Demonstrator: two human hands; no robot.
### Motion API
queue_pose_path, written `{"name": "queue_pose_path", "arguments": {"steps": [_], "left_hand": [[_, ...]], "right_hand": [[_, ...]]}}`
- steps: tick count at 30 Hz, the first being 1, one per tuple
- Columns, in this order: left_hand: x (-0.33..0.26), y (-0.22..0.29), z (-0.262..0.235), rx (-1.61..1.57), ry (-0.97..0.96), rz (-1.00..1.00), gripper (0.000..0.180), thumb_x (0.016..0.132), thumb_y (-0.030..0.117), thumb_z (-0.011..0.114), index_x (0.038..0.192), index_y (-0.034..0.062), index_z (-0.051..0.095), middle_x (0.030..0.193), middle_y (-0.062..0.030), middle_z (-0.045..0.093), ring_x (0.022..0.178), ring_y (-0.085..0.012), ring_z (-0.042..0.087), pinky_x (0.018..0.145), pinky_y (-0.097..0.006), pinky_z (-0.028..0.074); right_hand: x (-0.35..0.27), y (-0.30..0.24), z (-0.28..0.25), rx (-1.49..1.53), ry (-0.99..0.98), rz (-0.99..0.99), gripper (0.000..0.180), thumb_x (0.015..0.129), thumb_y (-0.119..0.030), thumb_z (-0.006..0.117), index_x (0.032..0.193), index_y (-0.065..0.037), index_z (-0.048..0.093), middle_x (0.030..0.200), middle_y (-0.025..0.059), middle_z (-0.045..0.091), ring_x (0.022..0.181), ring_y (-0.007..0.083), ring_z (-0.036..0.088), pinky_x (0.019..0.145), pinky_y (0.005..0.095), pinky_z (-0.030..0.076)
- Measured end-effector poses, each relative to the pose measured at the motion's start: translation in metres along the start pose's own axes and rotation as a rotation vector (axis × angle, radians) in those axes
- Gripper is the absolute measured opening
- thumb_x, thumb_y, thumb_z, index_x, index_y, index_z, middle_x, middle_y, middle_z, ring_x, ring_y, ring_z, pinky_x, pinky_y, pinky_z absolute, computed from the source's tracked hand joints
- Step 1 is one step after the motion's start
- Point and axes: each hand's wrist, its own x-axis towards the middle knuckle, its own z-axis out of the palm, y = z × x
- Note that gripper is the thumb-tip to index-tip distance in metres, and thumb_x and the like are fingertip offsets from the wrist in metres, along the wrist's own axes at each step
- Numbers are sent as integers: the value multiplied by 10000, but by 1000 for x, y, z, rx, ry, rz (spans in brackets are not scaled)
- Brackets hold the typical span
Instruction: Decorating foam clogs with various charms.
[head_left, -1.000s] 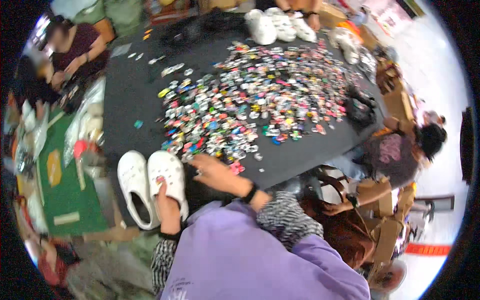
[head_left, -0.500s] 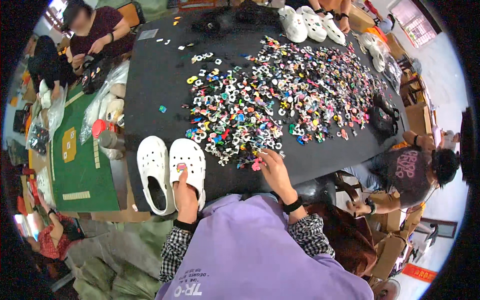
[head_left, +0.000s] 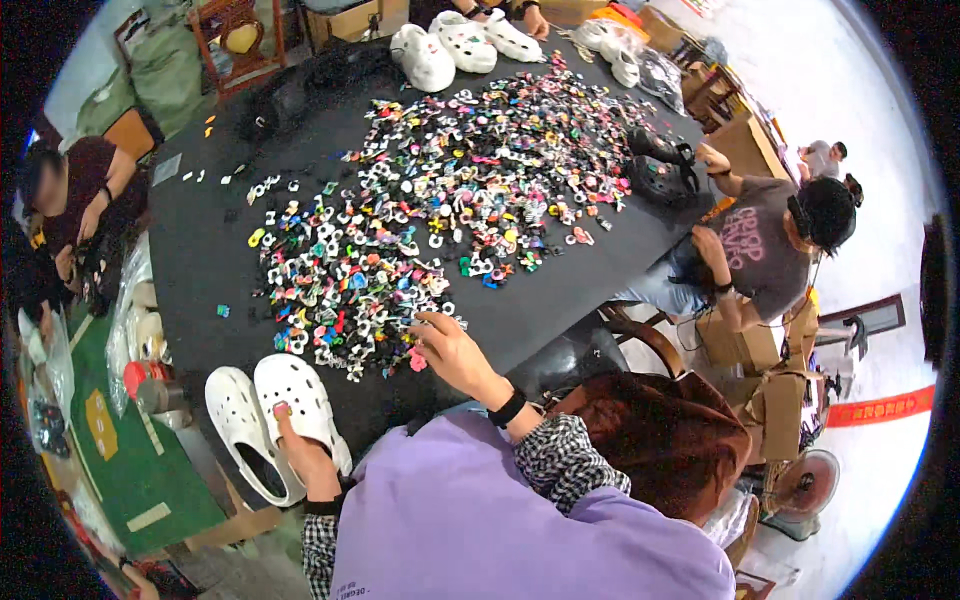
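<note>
A pair of white clogs stands at the near left edge of the black table. My left hand (head_left: 308, 458) grips the right-hand clog (head_left: 292, 392), its thumb on the upper beside a small pink shoe charm (head_left: 281, 410). Against it lies the other white clog (head_left: 232, 405), untouched by my hands. My right hand (head_left: 455, 355) reaches over the near edge of a wide pile of mixed shoe charms (head_left: 345, 280), fingers bent and apart among them. Close to its fingertips is a pink flower-like charm (head_left: 418, 359); I see no charm clearly held.
More white clogs (head_left: 465, 42) stand at the table's far edge, by another person's hands. Black clogs (head_left: 662, 178) lie at the right, near a person in a dark shirt (head_left: 765, 235). A red-lidded jar (head_left: 150, 385) and a green table (head_left: 150, 480) are at the left.
My view has swung to the right, so the table and pile appear further left. My left hand stays on the clog; my right hand stays at the pile's near edge.
</note>
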Motion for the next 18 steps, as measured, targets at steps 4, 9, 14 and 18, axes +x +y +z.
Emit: {"name": "queue_pose_path", "arguments": {"steps": [4, 9, 14, 18], "left_hand": [[-2, 6, 1, 24, 1, -32, 475, 876, 362, 643, 1146, -25, 585, 1114, -113, 632, 968, -222, 624, 864, -353, 483], [-2, 7, -3, 17, -15, -49, 466, 881, 348, 636, 1160, -21, 584, 1120, -115, 642, 961, -230, 636, 845, -356, 499], [-1, 4, 1, -2, -32, -30, 493, 890, 332, 627, 1230, -15, 542, 1182, -113, 616, 1030, -241, 612, 883, -362, 485], [2, 1, -4, -24, -67, -27, 519, 892, 342, 626, 1254, -17, 526, 1196, -111, 609, 1041, -245, 604, 896, -364, 477]], "right_hand": [[-4, 11, -17, -66, 65, 59, 305, 780, -54, 668, 1076, -36, 598, 1210, 167, 541, 1113, 360, 531, 951, 411, 463], [7, 52, -47, -135, 177, 118, 347, 784, -53, 667, 1121, -38, 587, 1206, 178, 552, 1121, 371, 528, 961, 417, 452], [33, 103, -90, -233, 280, 266, 452, 776, -60, 674, 1203, -14, 532, 1252, 206, 509, 1121, 400, 514, 946, 420, 458], [53, 156, -108, -254, 361, 258, 466, 794, -108, 677, 1221, -11, 517, 1274, 244, 473, 1160, 411, 492, 967, 425, 442]]}}
